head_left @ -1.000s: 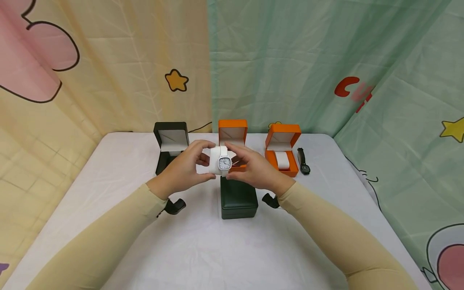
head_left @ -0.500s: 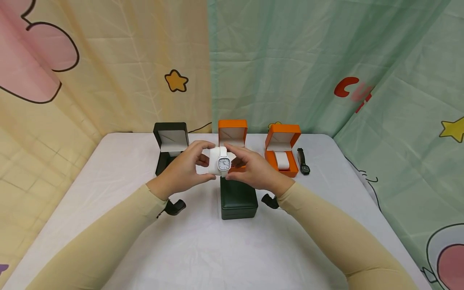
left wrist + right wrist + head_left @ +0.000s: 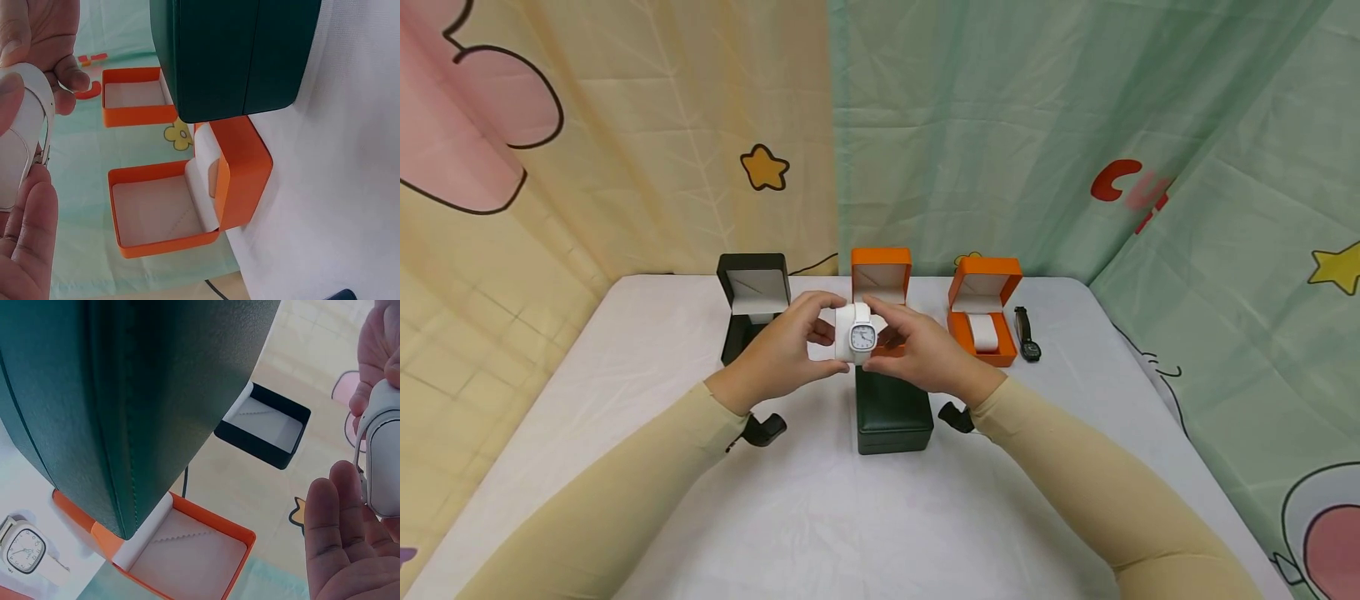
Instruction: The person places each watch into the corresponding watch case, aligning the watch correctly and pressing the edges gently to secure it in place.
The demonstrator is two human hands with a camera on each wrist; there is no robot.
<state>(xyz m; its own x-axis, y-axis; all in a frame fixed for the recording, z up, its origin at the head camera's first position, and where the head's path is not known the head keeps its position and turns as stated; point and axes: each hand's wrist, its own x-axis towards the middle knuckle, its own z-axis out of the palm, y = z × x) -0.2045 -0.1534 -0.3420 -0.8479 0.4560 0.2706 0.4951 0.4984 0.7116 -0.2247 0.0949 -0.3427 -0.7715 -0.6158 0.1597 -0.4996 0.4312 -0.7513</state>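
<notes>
Held up over the table, a white wristwatch (image 3: 862, 337) with a square face sits on a white watch cushion (image 3: 842, 335). My left hand (image 3: 782, 343) grips the cushion's left side between thumb and fingers. From the right, my right hand (image 3: 925, 346) holds the watch, index finger at its top and thumb at its bottom. In the left wrist view the white strap (image 3: 42, 94) loops around the cushion. Below the hands stands a closed dark green watch box (image 3: 895, 412). An open orange box (image 3: 881, 275) is partly hidden behind the watch and right hand.
At the back left stands an open black box (image 3: 752, 275), partly covered by the left hand. Another open orange box (image 3: 988, 271) holds a white cushion (image 3: 982, 332), with a black watch (image 3: 1027, 333) beside it. The right wrist view shows another white watch (image 3: 26, 550) on the table.
The white watch has shifted very slightly left on the cushion, the right hand moving with it. The left hand is almost unmoved, and the boxes stay where they were.
</notes>
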